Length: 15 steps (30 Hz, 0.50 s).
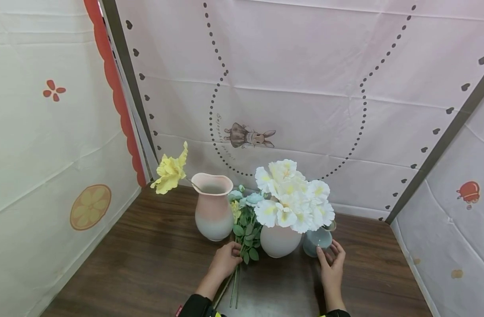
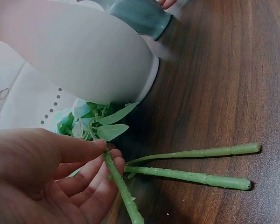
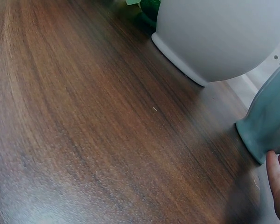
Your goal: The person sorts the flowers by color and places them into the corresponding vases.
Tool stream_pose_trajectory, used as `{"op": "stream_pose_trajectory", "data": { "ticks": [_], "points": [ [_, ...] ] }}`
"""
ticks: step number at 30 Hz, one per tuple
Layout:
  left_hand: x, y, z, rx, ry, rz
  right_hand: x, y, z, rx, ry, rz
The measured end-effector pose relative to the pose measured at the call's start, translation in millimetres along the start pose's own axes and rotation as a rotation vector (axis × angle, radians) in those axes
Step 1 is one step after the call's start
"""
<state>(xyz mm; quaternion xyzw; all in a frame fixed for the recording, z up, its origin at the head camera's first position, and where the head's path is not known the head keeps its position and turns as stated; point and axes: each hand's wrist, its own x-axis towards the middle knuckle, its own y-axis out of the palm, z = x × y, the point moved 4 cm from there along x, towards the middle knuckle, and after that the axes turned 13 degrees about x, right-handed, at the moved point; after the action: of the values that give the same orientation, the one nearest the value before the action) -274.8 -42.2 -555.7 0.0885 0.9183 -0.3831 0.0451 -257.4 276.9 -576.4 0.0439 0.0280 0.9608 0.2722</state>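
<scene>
My left hand (image 1: 226,259) pinches a green flower stem (image 2: 126,193) between thumb and fingers. Beyond that hand, pale blue flowers (image 1: 253,199) with green leaves (image 1: 248,232) lie between two vases. Two more cut stems (image 2: 205,178) stretch over the table beside my fingers in the left wrist view. At the right, my right hand (image 1: 333,270) holds a small blue vase (image 1: 317,242) low on its side, thumb in front and fingers at the right. In the right wrist view, fingertips (image 3: 272,161) meet the vase near its base.
A tall pink-and-white vase (image 1: 213,211) at the left carries a yellow flower (image 1: 170,171) leaning out leftward. A rounder pale vase (image 1: 279,241) in the middle bears large white flowers (image 1: 293,198). Printed cloth walls (image 1: 297,110) border the dark wooden table (image 1: 147,259).
</scene>
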Motion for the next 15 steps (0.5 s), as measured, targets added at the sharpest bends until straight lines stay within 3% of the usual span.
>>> {"op": "stream_pose_trajectory", "data": {
  "ticks": [15],
  "points": [
    [-1.1,-4.0,-3.2,-0.032,0.028,-0.018,0.2,0.3,-0.1,0.009,0.006,-0.001]
  ]
}}
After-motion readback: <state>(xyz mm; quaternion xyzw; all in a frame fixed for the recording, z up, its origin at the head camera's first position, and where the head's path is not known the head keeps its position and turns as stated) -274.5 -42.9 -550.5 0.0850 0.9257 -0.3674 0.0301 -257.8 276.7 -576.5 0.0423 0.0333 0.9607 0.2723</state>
